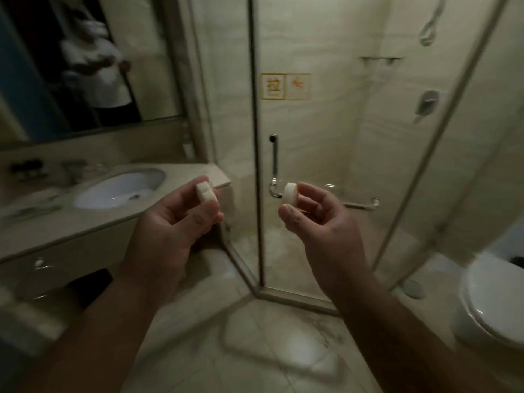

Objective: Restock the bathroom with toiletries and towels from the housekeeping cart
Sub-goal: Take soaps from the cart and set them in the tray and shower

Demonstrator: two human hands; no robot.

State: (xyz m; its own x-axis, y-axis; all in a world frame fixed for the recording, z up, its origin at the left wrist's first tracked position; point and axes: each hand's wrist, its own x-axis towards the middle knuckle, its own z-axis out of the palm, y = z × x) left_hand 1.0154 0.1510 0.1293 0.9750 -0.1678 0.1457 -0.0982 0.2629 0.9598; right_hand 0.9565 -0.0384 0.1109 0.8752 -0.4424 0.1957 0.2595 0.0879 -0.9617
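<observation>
Two small white pucks are held up at the middle of the view, level with each other and well apart, in front of the glass shower door [312,137]. The right puck [290,194] is a short disc standing on edge; its flat face turns toward 9 o'clock, at the other hand, so its short axis runs 9 to 3. The left puck [206,191] is tilted, its face, crossed by a thin line, turned up toward 10 o'clock; motion blur hides its exact shape.

The left hand [181,219] has its palm toward the camera, fingers curled in, and pinches the left puck between thumb and fingertips. The right hand [317,219] is likewise curled, with the thumb under the right puck and the forefinger over its rim, pinching it.

At 9 o'clock of the left hand lies the sink [119,191], set in the counter [85,231], with the mirror [42,80] at 11 o'clock. The door handle [273,165] stands just behind the right puck, a yellow sign [285,86] at 12 o'clock. The toilet [496,302] sits at 4 o'clock, a mat [283,344] at 6 o'clock on the floor
</observation>
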